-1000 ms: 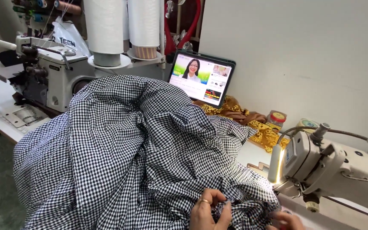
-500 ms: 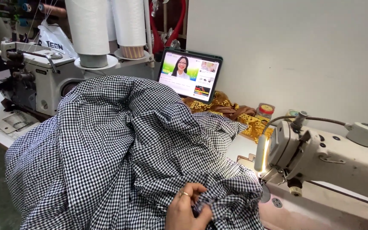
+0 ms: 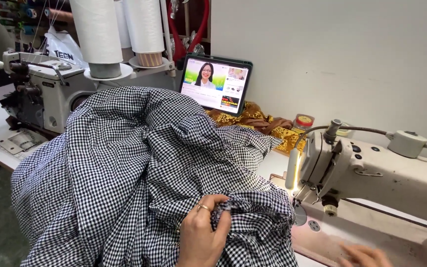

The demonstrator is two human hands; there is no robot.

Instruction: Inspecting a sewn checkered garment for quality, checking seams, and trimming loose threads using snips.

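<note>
While your left hand (image 3: 201, 237) pinches a fold of the black-and-white checked fabric (image 3: 139, 173) between thumb and curled fingers, you look to be gathering or arranging the cloth ahead of stitching; that is my reading of the step, not a certainty. Your right hand (image 3: 364, 256) lies low at the frame's edge on the machine bed (image 3: 322, 242), fingers loosely spread and blurred; whether it grips anything I cannot tell, though nothing shows in it. The fabric sits heaped mostly to the left of and beyond your left hand, with its near bunched edge just right of your fingers, close to the needle area of the sewing machine (image 3: 371, 173); the machine's lamp (image 3: 292, 170) glows between your two hands. The next move, as I judge it, calls for a flattened edge and a steady feed toward the needle. The cloth looks thin and soft; it is deeply creased and piled in loose, puffy folds.
</note>
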